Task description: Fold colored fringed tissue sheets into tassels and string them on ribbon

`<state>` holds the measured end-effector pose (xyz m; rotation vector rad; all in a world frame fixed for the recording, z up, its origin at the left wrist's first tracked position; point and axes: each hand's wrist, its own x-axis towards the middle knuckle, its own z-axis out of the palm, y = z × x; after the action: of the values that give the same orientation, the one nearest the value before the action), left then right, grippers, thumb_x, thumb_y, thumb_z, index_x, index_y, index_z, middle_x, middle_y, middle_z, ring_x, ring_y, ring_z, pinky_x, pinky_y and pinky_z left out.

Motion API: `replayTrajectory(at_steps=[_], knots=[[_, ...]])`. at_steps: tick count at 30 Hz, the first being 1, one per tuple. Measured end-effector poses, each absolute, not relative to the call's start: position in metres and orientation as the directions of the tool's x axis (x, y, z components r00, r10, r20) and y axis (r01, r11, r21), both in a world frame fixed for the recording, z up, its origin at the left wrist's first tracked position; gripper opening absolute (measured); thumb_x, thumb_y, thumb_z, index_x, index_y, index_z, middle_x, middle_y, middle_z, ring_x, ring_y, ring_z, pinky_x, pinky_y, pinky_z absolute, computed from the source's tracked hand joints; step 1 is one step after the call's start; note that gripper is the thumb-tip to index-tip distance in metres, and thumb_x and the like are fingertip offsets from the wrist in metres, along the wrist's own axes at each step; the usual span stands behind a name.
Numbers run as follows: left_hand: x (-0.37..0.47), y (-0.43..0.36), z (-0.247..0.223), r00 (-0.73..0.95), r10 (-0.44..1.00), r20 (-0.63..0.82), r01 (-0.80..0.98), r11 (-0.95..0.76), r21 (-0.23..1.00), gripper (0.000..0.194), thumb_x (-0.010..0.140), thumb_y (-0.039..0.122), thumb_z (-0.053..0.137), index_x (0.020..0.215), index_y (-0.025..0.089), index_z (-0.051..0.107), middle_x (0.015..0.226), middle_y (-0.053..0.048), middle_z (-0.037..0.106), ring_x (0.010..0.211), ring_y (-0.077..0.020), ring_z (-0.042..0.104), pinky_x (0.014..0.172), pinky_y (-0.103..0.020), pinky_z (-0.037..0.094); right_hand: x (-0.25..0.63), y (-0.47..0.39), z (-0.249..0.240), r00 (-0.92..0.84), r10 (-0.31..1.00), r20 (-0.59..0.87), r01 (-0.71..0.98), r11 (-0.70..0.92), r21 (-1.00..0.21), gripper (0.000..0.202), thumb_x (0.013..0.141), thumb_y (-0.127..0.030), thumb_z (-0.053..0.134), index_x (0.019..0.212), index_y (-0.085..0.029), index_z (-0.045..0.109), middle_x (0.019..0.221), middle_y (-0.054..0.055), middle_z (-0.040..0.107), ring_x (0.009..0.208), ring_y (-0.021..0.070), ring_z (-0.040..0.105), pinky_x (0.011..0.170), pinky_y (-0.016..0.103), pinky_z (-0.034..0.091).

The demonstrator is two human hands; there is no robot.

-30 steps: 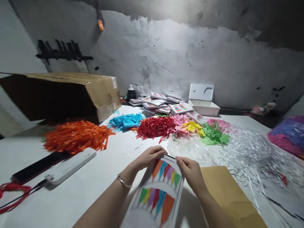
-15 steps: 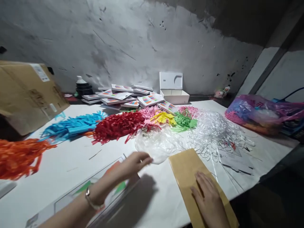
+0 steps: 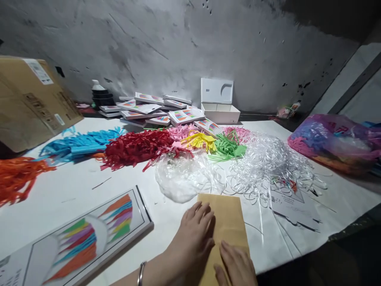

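A brown kraft paper piece, folded or envelope-like (image 3: 224,210), lies on the white table in front of me. My left hand (image 3: 195,234), with a bracelet at the wrist, rests on its left edge, fingers stretched out. My right hand (image 3: 236,264) lies on its lower part with the fingers spread. To the left is a flat white box (image 3: 110,226) printed with colourful tassels. A crumpled clear plastic bag (image 3: 181,182) lies just beyond the paper.
Orange (image 3: 20,178), blue (image 3: 80,147) and red tassels (image 3: 139,147) spread leftward. White string (image 3: 262,159) is heaped at right beside a pink plastic bag (image 3: 333,139). Printed boxes (image 3: 149,109) are piled by the wall near an open white box (image 3: 220,113). A carton (image 3: 35,103) stands left.
My left hand has moved right, from over the printed box onto the brown paper. The paper is turned straighter and lies further left in view. The view has shifted slightly.
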<state>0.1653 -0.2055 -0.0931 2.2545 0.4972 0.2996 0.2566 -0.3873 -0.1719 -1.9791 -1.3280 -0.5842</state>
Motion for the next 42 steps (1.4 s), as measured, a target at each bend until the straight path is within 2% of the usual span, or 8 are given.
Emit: replayTrajectory(at_steps=[7,11,16,20,25,29,34,42], knots=[[0.151,-0.212,-0.104,0.937,0.337,0.097,0.260,-0.854,0.451,0.059,0.088,0.029,0.066,0.145,0.023,0.051,0.156,-0.016,0.044,0.143,-0.0437,0.037,0.115,-0.069,0.029,0.308,-0.392,-0.151,0.446,0.617,0.649,0.883,-0.420,-0.208,0.064,0.093,-0.044,0.063,0.146,-0.013,0.046,0.111,0.017,0.073,0.096,0.0353,0.069,0.078,0.047,0.051],[0.133,-0.221,-0.113,0.896,0.412,0.167,0.234,-0.757,0.610,0.061,0.093,0.030,0.060,0.152,0.030,0.042,0.163,-0.013,0.033,0.149,-0.0398,0.028,0.119,-0.064,0.026,0.291,-0.386,-0.151,0.692,0.537,0.482,0.708,-0.378,-0.596,0.057,0.096,-0.048,0.057,0.146,-0.021,0.048,0.106,0.012,0.073,0.091,0.0289,0.070,0.079,0.042,0.054],[0.130,-0.223,-0.087,0.627,0.776,-0.063,0.133,-0.027,0.991,0.085,0.083,0.040,0.075,0.156,0.028,0.032,0.162,-0.016,0.035,0.145,-0.0415,0.036,0.113,-0.058,0.040,0.270,-0.381,-0.131,0.869,0.491,0.057,0.054,0.020,-0.998,0.064,0.092,-0.048,0.064,0.148,-0.025,0.042,0.101,0.006,0.070,0.087,0.0206,0.073,0.076,0.030,0.060],[0.134,-0.216,-0.051,0.827,0.387,-0.407,0.076,0.641,0.764,0.067,0.073,0.039,0.084,0.131,0.013,0.063,0.123,-0.020,0.072,0.113,-0.0421,0.067,0.096,-0.050,0.055,0.267,-0.378,-0.119,0.824,0.566,-0.041,-0.145,0.140,-0.979,0.066,0.089,-0.047,0.068,0.146,-0.025,0.043,0.096,0.005,0.071,0.087,0.0220,0.074,0.076,0.032,0.061],[0.125,-0.217,-0.043,0.799,0.413,-0.437,0.050,0.678,0.733,0.045,0.072,0.033,0.086,0.111,0.013,0.076,0.103,-0.015,0.079,0.093,-0.0334,0.075,0.083,-0.039,0.058,0.271,-0.382,-0.120,0.839,0.455,0.298,0.320,0.031,-0.947,0.069,0.092,-0.042,0.065,0.152,-0.028,0.034,0.124,0.015,0.063,0.101,0.0268,0.071,0.079,0.041,0.062],[0.117,-0.225,-0.049,0.791,0.425,-0.440,0.045,0.677,0.735,0.043,0.075,0.033,0.085,0.113,0.015,0.076,0.100,-0.013,0.080,0.089,-0.0303,0.075,0.081,-0.037,0.058,0.269,-0.380,-0.108,0.527,0.420,0.739,0.842,-0.139,-0.521,0.068,0.088,-0.026,0.072,0.148,-0.037,0.044,0.146,0.012,0.051,0.127,0.0358,0.057,0.097,0.058,0.051],[0.110,-0.225,-0.048,0.849,0.318,-0.423,0.018,0.781,0.624,0.037,0.077,0.028,0.083,0.111,0.013,0.077,0.103,-0.016,0.079,0.095,-0.0317,0.075,0.087,-0.038,0.057,0.268,-0.366,-0.089,0.207,0.702,0.681,0.942,0.045,-0.332,0.051,0.095,-0.020,0.057,0.145,-0.026,0.048,0.116,0.006,0.073,0.111,0.0278,0.069,0.113,0.055,0.033],[0.099,-0.222,-0.052,0.905,0.209,-0.371,-0.004,0.875,0.483,0.035,0.086,0.030,0.074,0.112,0.008,0.077,0.106,-0.020,0.078,0.099,-0.0330,0.074,0.092,-0.040,0.056,0.264,-0.362,-0.083,0.292,0.667,0.685,0.906,0.037,-0.422,0.038,0.093,-0.018,0.062,0.130,-0.026,0.060,0.111,0.007,0.071,0.106,0.0239,0.068,0.106,0.049,0.041]])
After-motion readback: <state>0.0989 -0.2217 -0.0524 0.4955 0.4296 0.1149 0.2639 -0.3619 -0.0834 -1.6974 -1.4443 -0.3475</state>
